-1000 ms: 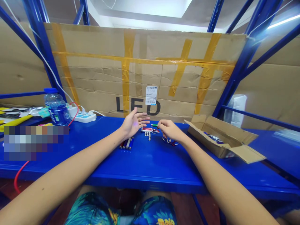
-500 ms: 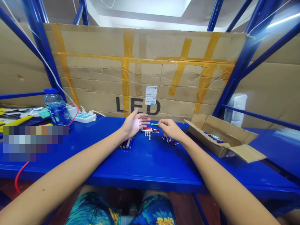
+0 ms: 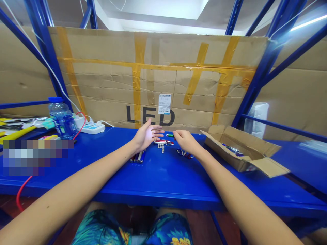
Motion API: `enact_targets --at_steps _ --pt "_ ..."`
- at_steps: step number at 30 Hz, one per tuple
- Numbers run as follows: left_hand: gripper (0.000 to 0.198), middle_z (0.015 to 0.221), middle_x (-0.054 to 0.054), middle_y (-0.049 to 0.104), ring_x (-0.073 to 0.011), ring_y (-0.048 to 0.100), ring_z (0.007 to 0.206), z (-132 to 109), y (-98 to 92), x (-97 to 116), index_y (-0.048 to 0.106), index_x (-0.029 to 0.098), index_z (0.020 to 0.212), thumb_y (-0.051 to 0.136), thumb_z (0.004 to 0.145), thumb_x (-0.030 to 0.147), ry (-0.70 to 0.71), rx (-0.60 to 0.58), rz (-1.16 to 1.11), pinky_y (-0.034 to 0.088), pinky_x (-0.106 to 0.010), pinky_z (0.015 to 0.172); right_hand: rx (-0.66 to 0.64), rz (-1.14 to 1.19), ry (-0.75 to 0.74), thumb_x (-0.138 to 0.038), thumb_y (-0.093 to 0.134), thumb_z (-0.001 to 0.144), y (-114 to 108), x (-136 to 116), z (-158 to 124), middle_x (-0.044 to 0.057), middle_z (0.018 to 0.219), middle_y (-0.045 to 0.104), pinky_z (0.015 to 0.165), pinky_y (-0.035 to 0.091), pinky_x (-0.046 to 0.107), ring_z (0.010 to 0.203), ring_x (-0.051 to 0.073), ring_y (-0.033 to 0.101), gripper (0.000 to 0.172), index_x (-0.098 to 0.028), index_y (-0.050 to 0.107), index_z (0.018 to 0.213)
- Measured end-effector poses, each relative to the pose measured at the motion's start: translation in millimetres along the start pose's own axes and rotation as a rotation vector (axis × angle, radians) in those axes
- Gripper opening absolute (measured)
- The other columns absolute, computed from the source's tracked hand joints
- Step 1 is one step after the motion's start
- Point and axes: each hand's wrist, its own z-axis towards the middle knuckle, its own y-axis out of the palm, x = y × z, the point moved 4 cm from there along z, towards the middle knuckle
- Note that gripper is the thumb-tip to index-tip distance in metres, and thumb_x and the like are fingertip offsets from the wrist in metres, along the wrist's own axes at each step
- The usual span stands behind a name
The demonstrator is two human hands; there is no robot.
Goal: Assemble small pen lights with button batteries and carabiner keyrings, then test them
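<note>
My right hand (image 3: 184,139) is closed around a small green flashlight (image 3: 169,135), its front end poking out toward the left. Facing it, my left hand (image 3: 148,135) is open with fingers stretched and the palm turned right; a bright patch of light falls on the palm. Between and below the hands lie a red flashlight (image 3: 160,141) with a metal clip and several button cells (image 3: 162,148) in short rows. Under my left wrist, several slim flashlights (image 3: 138,157) rest side by side, partly hidden. Blue and red carabiner clips (image 3: 184,153) sit below my right hand.
An open cardboard box (image 3: 237,149) with a few items inside stands at the right. At the left are a water bottle (image 3: 62,117), a white power strip (image 3: 93,127) and a red cable. A large cardboard panel (image 3: 109,81) closes off the back of the blue table (image 3: 153,180).
My right hand has shifted very slightly right with the green flashlight. My left hand stays nearly in place, its palm still lit.
</note>
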Motion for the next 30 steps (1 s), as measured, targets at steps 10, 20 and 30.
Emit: enact_targets --at_steps 10,20,30 --pt "0.061 0.099 -0.017 0.068 -0.0258 0.064 0.090 0.9 -0.1 -0.3 0.065 0.010 0.098 0.037 0.090 0.063 -0.011 -0.011 -0.014 0.047 -0.035 0.077 0.022 -0.067 -0.053 -0.037 0.038 0.091 -0.4 -3.1 -0.3 -0.003 0.052 0.038 0.056 0.022 0.029 0.054 0.011 0.034 0.038 -0.020 0.032 0.057" --pt "0.059 0.099 -0.015 0.069 -0.0239 0.064 0.089 1.6 -0.6 -2.1 0.066 0.011 0.097 0.038 0.090 0.064 -0.013 -0.037 -0.012 0.047 -0.033 0.076 0.046 -0.023 -0.056 -0.038 0.038 0.092 -1.1 -0.7 0.2 -0.003 0.054 0.039 0.056 0.023 0.028 0.056 0.011 0.035 0.038 -0.020 0.032 0.059" --pt "0.061 0.101 -0.018 0.068 -0.0271 0.064 0.093 0.0 0.6 -1.9 0.065 0.010 0.099 0.039 0.089 0.064 -0.025 -0.003 -0.002 0.049 -0.037 0.081 0.026 0.000 -0.066 -0.036 0.036 0.092 -0.2 -2.7 -0.3 -0.003 0.055 0.041 0.057 0.023 0.028 0.058 0.012 0.036 0.037 -0.020 0.033 0.059"
